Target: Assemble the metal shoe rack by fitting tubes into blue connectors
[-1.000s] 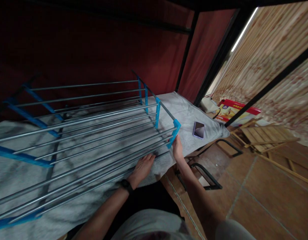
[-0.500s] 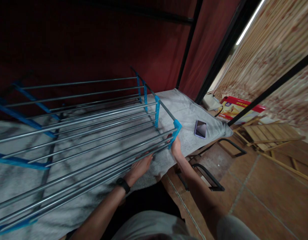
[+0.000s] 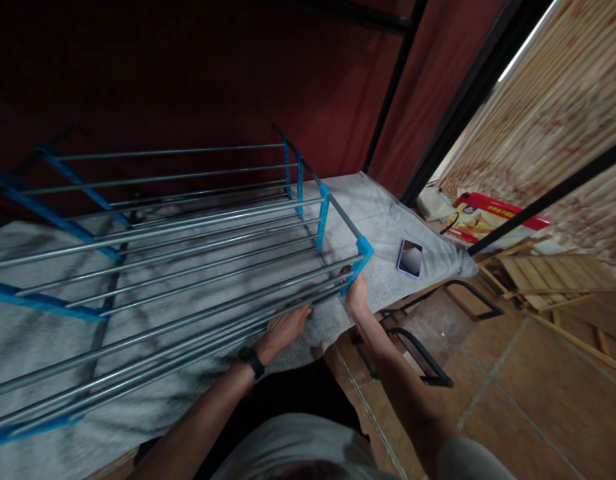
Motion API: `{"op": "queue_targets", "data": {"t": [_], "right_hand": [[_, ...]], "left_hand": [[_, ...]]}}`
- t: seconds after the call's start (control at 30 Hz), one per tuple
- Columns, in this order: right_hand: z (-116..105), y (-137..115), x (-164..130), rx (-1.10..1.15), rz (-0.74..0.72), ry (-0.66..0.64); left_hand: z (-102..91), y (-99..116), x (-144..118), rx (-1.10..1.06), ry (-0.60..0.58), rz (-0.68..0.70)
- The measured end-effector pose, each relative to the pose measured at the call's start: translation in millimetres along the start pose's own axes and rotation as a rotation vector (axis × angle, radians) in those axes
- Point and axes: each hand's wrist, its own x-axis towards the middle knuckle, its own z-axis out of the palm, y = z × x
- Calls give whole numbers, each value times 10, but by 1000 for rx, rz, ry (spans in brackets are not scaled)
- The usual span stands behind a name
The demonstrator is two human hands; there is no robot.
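A rack of long metal rods (image 3: 188, 260) joined by blue plastic end brackets lies on its side across a grey cloth (image 3: 378, 220) on a table. My left hand (image 3: 284, 328), with a black wristband, rests flat on the lowest rods near the front edge. My right hand (image 3: 357, 293) grips the nearest blue bracket (image 3: 359, 263) at the rack's front right corner, fingers partly hidden behind it.
A purple phone (image 3: 411, 258) lies on the cloth right of the rack. Folded wooden furniture (image 3: 548, 277) and a red box (image 3: 493, 217) sit on the tiled floor at right. A black metal frame (image 3: 418, 353) stands below the table edge. A dark red wall is behind.
My hands keep the same hold on the rack. The view has shifted a little, so the rack and phone sit slightly further right in the picture.
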Motion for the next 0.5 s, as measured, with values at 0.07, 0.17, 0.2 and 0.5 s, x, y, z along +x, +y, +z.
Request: {"op": "queue_targets", "data": {"t": [0.07,0.17,0.2,0.5], "right_hand": [[18,-16,-28,34,6,1],[39,-33,-70,40,13,9],[44,-33,-80,38,9,11],[37,2,-107,-198,-122,0]], "left_hand": [[-37,33,-15,7,-28,-31],[-74,58,-34,2,-44,-49],[-78,57,-38,0,-42,-47],[-62,54,-53,-25,1,1]]}}
